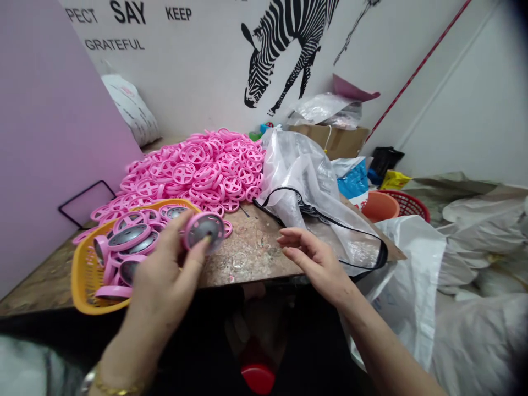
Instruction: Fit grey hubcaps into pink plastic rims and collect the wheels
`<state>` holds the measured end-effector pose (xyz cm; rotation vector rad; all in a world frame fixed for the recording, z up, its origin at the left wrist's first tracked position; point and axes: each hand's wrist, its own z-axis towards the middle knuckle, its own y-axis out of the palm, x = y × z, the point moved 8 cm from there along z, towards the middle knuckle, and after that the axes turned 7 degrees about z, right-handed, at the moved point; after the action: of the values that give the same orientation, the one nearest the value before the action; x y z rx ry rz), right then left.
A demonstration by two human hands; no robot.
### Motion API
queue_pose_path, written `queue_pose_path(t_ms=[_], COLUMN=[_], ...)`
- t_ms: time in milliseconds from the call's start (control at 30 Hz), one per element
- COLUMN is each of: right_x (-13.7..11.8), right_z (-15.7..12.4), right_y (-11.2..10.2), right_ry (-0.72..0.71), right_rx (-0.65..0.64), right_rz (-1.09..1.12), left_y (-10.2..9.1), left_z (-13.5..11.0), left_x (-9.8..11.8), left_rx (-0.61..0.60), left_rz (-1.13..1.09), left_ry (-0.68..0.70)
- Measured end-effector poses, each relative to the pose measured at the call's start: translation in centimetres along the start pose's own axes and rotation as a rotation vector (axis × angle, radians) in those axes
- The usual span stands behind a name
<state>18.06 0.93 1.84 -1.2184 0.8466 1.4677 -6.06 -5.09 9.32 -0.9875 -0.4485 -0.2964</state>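
Observation:
My left hand point(167, 269) grips a toy wheel point(204, 231), a pink rim with a grey disc in it, its thumb pressed on the disc's centre. Just left of that hand, a yellow basket point(78, 283) holds several similar pink-and-grey wheels. My right hand point(309, 256) hovers by the table's front edge with fingers extended and nothing in it. Behind both hands lies a big heap of pink wheel rims point(193, 165) with cross-shaped spokes. Near my right hand, a translucent plastic bag point(297, 159) with a black-bound opening lies over dark parts that I cannot make out.
The worn wooden table point(243, 253) ends close to my body. At the back right stand a cardboard box point(334, 140), an orange tub point(379, 206) and a red basket point(412, 206). White sacks point(487, 231) crowd the right side. A pink panel point(53, 137) borders the left.

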Motion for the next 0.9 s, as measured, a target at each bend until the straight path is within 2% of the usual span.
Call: queue_pose_path(t_ms=[67,133,200,300,433,533,633,700,800,900], right_x=[0.9,2.0,3.1,4.1,4.3,4.7,5.6,6.0,5.9,4.9], right_z=[0.0,0.1,0.5,1.9,4.6,6.9,9.0,9.9,10.3,9.3], right_y=[-0.3,0.2,1.4,3.4,7.1,10.1,12.5,13.3,13.4,12.2], right_ry=[0.025,0.051,0.050,-0.018,-0.194,-0.258,-0.260,-0.248,-0.251,-0.260], right_rx=[-0.011,-0.072,-0.147,-0.197,-0.240,-0.268,-0.288,-0.288,-0.289,-0.290], right_rz=[-0.095,-0.182,-0.278,-0.448,-0.633,-0.768,-0.897,-0.925,-0.895,-0.819], left_y=[-1.9,-2.8,-2.7,-2.5,-3.1,-2.7,-0.3,1.9,5.4,8.6], left_z=[1.6,2.9,3.8,3.9,2.1,-0.2,-2.7,-4.1,-5.0,-5.0], left_x=[-2.0,-3.6,-4.3,-4.7,-3.1,-0.3,2.0,2.1,-0.4,-4.3], left_rx=[0.031,0.049,0.067,0.191,0.367,0.376,0.228,0.117,-0.025,-0.114], left_rz=[0.175,0.378,0.505,0.488,0.346,0.145,-0.088,-0.214,-0.391,-0.546], left_ry=[-0.084,-0.095,-0.005,0.121,0.190,0.244,0.302,0.285,0.109,-0.181])
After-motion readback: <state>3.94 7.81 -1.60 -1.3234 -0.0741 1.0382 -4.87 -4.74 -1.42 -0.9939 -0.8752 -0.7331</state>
